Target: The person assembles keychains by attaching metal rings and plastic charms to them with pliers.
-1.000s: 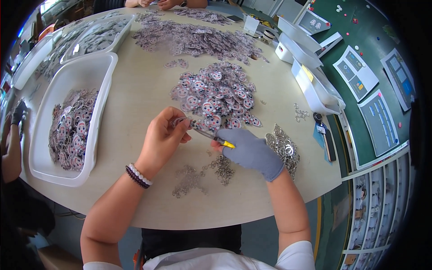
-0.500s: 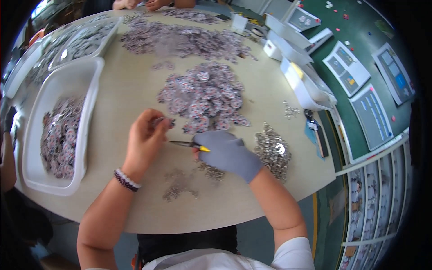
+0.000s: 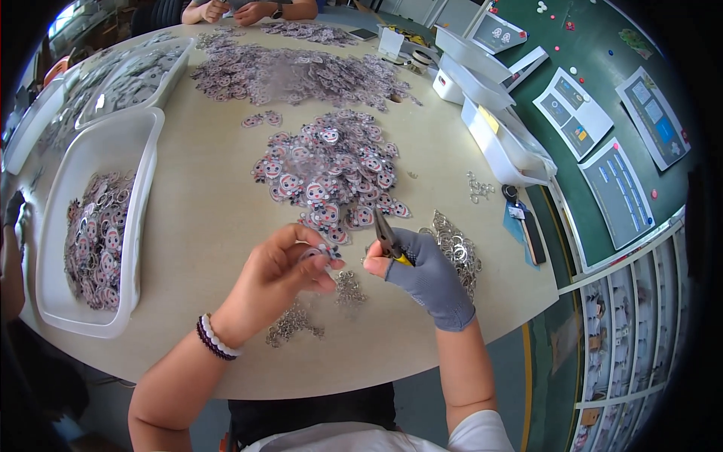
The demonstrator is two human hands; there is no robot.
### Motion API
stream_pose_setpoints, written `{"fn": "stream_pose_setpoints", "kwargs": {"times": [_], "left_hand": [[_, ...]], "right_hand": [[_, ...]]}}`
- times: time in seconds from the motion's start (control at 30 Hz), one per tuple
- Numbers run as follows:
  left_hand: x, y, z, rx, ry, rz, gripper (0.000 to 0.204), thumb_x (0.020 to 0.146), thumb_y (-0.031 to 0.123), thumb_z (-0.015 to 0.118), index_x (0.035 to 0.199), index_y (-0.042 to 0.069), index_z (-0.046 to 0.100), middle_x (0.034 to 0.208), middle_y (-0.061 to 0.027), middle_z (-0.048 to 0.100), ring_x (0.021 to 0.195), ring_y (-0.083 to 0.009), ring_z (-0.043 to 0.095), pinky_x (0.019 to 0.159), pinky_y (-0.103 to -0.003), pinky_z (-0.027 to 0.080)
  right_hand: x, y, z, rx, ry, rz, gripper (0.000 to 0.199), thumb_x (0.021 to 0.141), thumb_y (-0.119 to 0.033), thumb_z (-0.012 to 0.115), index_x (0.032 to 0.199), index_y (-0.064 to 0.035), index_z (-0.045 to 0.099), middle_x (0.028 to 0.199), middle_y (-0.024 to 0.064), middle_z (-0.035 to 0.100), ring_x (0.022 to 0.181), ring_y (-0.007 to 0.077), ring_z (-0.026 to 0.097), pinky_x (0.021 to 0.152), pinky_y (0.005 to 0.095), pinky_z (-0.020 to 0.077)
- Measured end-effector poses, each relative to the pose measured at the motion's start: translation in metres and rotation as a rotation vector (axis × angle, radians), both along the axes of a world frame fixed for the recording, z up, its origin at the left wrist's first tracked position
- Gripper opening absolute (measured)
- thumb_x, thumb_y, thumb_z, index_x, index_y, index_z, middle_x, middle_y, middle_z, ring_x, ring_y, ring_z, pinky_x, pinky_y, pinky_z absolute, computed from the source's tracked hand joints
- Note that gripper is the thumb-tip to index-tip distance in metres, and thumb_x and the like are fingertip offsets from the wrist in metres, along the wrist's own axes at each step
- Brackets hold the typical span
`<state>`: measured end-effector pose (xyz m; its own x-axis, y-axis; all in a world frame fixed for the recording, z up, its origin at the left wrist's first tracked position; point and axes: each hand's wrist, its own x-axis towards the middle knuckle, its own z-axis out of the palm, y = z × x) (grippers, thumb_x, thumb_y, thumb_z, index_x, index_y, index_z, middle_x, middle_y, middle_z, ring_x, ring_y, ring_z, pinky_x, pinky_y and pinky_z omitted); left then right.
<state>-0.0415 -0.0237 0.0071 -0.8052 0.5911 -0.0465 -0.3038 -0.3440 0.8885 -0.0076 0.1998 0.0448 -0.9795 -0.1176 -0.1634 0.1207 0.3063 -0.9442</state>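
Note:
My left hand (image 3: 273, 280) pinches a flat printed charm (image 3: 325, 253) between thumb and fingers, above the near middle of the table. A grey fingerless glove covers my right hand (image 3: 431, 280), closed around pliers (image 3: 387, 239) with dark jaws pointing away from me and a yellow mark on the handle. Whether its thumb and finger also pinch a small metal part is unclear. Beyond both hands lies a heap of face-printed charms (image 3: 320, 177). Under and between them are two small piles of metal fittings (image 3: 295, 325). Silver key rings (image 3: 457, 256) are heaped beside my right hand.
At left, a white bin (image 3: 151, 162) holds charms with rings; another tray (image 3: 169, 83) stands behind it. A larger charm pile (image 3: 301, 75) spreads farther back, near a co-worker's hands (image 3: 248, 13). White containers (image 3: 493, 139) and a black-handled tool (image 3: 533, 235) line the right edge.
My left hand has moved right and nearer to me with the charm. My right hand has shifted right, and the pliers have swung from pointing left to pointing away from me.

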Motion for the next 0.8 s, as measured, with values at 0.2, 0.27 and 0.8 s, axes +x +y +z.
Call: {"fn": "stream_pose_setpoints", "kwargs": {"times": [0.2,0.27,0.8], "left_hand": [[0.011,0.005,0.004,-0.052,0.077,0.010,0.017,0.094,0.001,0.059,0.111,0.001,0.055,0.093,-0.0068,0.065,0.080,-0.0101,0.064,0.073,-0.025,0.055],[0.011,0.005,0.011,-0.188,0.078,0.012,0.015,0.092,0.002,0.061,0.107,0.000,0.057,0.091,-0.0056,0.065,0.078,-0.0091,0.063,0.072,-0.025,0.054],[0.015,0.005,0.021,-0.423,0.134,0.110,0.009,0.094,0.009,0.059,0.095,0.003,0.052,0.074,-0.0076,0.065,0.068,-0.0105,0.060,0.059,-0.031,0.049]], "right_hand": [[0.004,-0.008,-0.002,-0.156,-0.052,0.069,0.013,0.085,-0.014,0.073,0.088,-0.0036,0.066,0.074,-0.0059,0.057,0.069,0.0015,0.047,0.062,0.0200,0.0370],[0.005,-0.007,-0.002,-0.190,-0.035,0.054,0.012,0.085,-0.013,0.072,0.088,-0.0037,0.065,0.075,-0.0057,0.057,0.070,0.0019,0.048,0.063,0.0203,0.0378],[0.019,-0.014,0.000,-0.231,-0.009,0.166,0.013,0.086,-0.012,0.072,0.089,-0.0026,0.063,0.076,-0.0039,0.058,0.070,0.0032,0.048,0.063,0.0216,0.0399]]}}
